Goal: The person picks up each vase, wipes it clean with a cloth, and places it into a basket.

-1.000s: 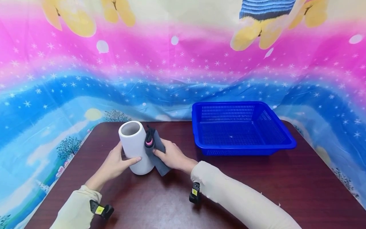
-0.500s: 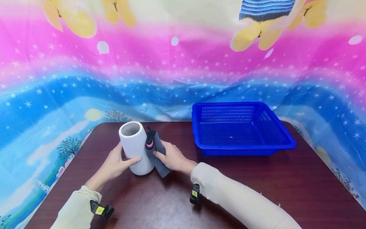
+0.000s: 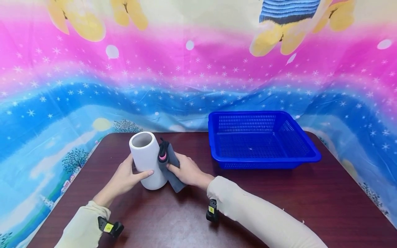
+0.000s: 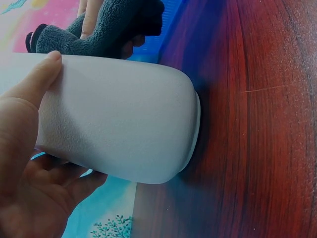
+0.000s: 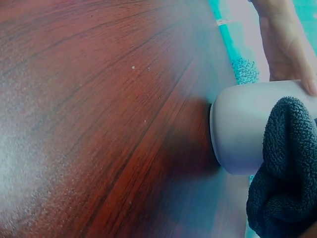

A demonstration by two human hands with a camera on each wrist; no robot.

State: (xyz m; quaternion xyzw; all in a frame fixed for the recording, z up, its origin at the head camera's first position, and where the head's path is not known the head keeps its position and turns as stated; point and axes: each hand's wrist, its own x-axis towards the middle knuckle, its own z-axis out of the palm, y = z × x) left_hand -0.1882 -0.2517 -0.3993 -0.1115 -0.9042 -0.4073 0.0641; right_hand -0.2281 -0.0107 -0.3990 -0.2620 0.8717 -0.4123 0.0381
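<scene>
My left hand (image 3: pixel 124 174) grips a white ceramic vase (image 3: pixel 149 162), thumb across the front and fingers round its left side. The vase has an open round mouth and leans slightly; its base is at the tabletop. In my right hand (image 3: pixel 190 168) is a grey terry cloth (image 3: pixel 175 177), bunched up and lying against the vase's right side. A black cord and a small pink band show at the cloth's top. From the left wrist view, the cloth (image 4: pixel 109 29) lies along the vase (image 4: pixel 124 114). The right wrist view shows the cloth (image 5: pixel 285 173) overlapping the vase (image 5: pixel 240 129).
A blue perforated plastic basket (image 3: pixel 263 160) stands at the back right of the dark red-brown wooden table (image 3: pixel 279 206). Behind the table hangs a colourful printed curtain (image 3: pixel 192 75).
The cloth in my right hand has slid slightly down along the vase since a second ago. My left hand and the vase have stayed in place.
</scene>
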